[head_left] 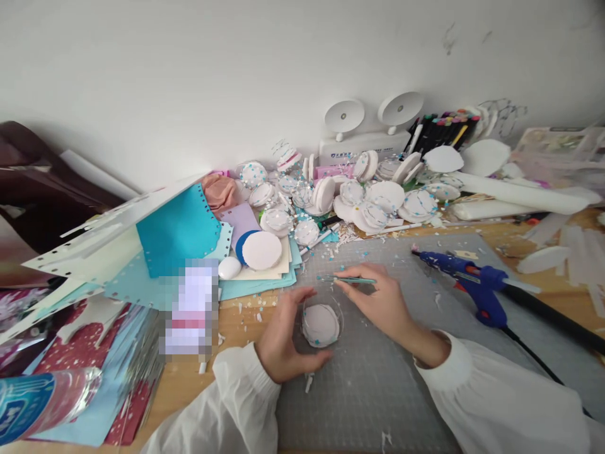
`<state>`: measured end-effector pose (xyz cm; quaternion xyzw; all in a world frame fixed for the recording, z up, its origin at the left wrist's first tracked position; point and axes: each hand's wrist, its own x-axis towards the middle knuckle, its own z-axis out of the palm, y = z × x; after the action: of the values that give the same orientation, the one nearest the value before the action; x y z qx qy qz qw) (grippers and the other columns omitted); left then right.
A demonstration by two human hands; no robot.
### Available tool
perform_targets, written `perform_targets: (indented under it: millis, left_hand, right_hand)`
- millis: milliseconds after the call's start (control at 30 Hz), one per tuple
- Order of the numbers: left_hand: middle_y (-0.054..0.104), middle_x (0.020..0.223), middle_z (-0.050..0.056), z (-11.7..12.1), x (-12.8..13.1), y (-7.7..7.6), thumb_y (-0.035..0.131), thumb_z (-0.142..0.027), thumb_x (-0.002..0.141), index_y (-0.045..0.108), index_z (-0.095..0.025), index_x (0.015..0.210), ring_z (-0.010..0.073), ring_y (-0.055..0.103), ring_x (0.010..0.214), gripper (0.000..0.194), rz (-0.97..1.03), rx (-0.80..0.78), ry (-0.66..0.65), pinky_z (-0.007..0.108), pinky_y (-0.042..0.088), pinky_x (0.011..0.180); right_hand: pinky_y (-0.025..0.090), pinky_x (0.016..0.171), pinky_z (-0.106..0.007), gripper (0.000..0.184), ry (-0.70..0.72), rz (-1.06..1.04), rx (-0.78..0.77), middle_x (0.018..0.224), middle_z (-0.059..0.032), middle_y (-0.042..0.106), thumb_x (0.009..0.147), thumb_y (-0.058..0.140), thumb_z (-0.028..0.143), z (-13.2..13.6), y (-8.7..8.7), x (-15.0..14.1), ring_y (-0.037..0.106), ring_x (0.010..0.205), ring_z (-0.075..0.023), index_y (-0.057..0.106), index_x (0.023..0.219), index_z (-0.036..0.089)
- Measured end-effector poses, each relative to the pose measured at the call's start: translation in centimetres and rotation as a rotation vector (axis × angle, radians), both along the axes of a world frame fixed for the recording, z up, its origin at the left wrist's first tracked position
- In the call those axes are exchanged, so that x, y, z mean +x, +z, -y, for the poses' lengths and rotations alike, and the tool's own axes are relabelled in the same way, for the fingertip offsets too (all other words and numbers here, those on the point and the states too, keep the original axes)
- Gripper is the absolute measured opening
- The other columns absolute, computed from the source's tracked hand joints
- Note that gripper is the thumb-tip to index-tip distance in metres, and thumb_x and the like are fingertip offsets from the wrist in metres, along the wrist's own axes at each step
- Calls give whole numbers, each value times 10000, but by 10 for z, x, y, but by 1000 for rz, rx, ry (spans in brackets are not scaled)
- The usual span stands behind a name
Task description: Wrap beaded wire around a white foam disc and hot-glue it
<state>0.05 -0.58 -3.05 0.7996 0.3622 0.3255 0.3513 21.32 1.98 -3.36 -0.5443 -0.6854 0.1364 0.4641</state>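
Observation:
My left hand (pixel 290 340) curves around a round white disc (pixel 320 325) on the grey cutting mat (pixel 368 391), its thumb at the near edge and its fingers at the far-left edge. Thin wire with small blue bits circles the disc. In my right hand (pixel 378 302) a slim pair of teal tweezers (pixel 354 279) is pinched, pointing left just beyond the disc. The tweezer tips are close to small scattered blue and white bits; whether they grip one is too small to tell.
A blue glue gun (pixel 472 277) with a black cord lies at right. Several finished-looking white discs (pixel 373 214) pile up along the wall, near a white twin-head lamp (pixel 344 116) and markers (pixel 444 135). Coloured paper (pixel 177 230), a phone-like blurred patch and a bottle (pixel 47 397) are at left.

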Motion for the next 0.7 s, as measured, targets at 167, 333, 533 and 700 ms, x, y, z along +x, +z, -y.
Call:
perform_targets:
  millis: [167, 333, 533, 700]
  left_hand:
    - [479, 1288, 139, 0, -1, 1, 806, -269, 612, 272, -240, 1349, 327, 504, 1188, 910, -4, 8, -22, 511, 438, 993]
    - [487, 1278, 142, 0, 0, 1, 778, -279, 657, 290, -228, 1338, 322, 509, 1178, 839, -18, 21, -38, 492, 447, 979]
    - [507, 1258, 140, 0, -1, 2, 683, -274, 774, 321, -215, 1315, 291, 521, 1165, 654, -53, 26, -32, 458, 457, 965]
    - [521, 1240, 133, 1, 0, 2, 669, -274, 790, 324, -208, 1307, 272, 531, 1145, 626, -67, 45, -27, 433, 461, 957]
  right_hand:
    - [443, 746, -385, 33, 39, 79, 22, 767, 2, 734, 788, 674, 231, -1, -1, -1, 665, 740, -203, 687, 798, 260]
    - [445, 752, -382, 32, 29, 64, 48, 760, 2, 729, 797, 665, 226, -1, 0, -1, 661, 737, -200, 681, 789, 253]
    - [499, 759, -363, 87, -100, -154, -27, 785, -29, 726, 792, 661, 312, 4, 21, 11, 666, 781, -203, 681, 776, 229]
    - [518, 729, -331, 106, -177, -341, -135, 787, -19, 715, 741, 710, 334, 11, 42, 27, 668, 772, -191, 682, 744, 231]
